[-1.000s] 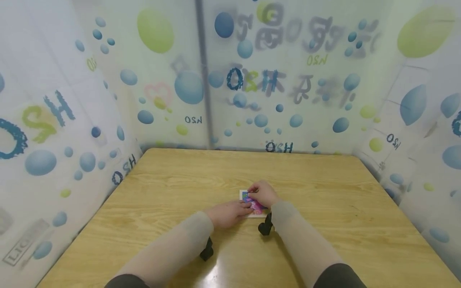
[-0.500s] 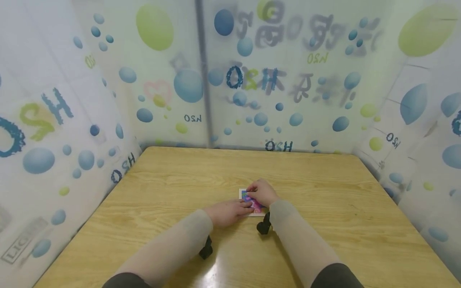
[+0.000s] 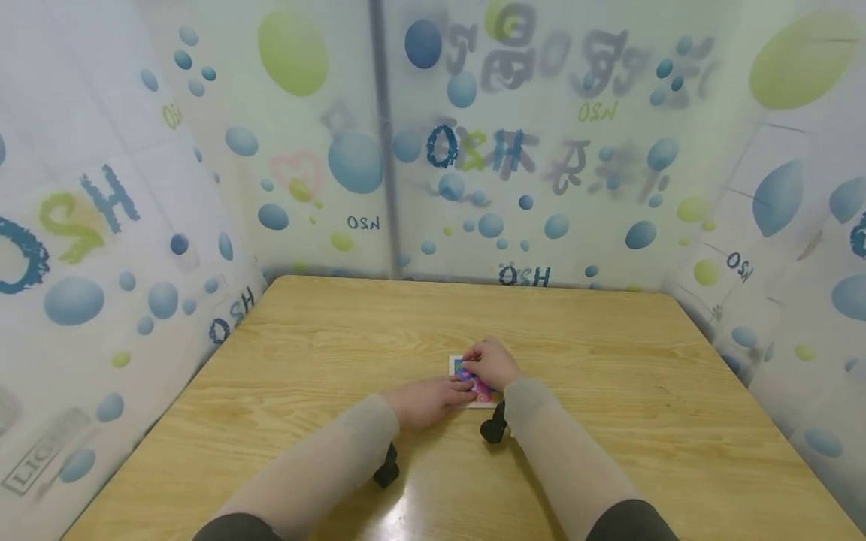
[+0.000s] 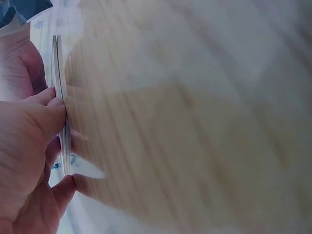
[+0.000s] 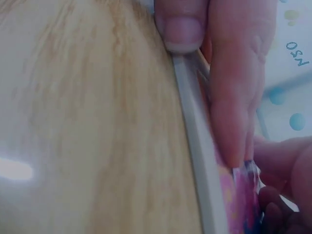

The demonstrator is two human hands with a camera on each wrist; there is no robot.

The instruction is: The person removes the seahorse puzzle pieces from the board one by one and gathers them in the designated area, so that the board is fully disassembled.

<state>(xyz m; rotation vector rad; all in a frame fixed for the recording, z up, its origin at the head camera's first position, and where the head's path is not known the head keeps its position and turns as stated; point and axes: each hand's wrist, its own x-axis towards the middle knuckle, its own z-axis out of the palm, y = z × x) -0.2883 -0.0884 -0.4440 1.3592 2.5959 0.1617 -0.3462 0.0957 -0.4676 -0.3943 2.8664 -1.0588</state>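
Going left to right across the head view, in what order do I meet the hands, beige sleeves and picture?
Left sleeve, left hand, picture, right hand, right sleeve.

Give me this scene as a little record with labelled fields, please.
Surface: wooden table
Item: small picture board, pale border, pink and blue artwork
Left hand: fingers extended, touching the board
Right hand: fingers bent over the board; whether it pinches anything is unclear
Backdrop: pale walls printed with blue and green spots
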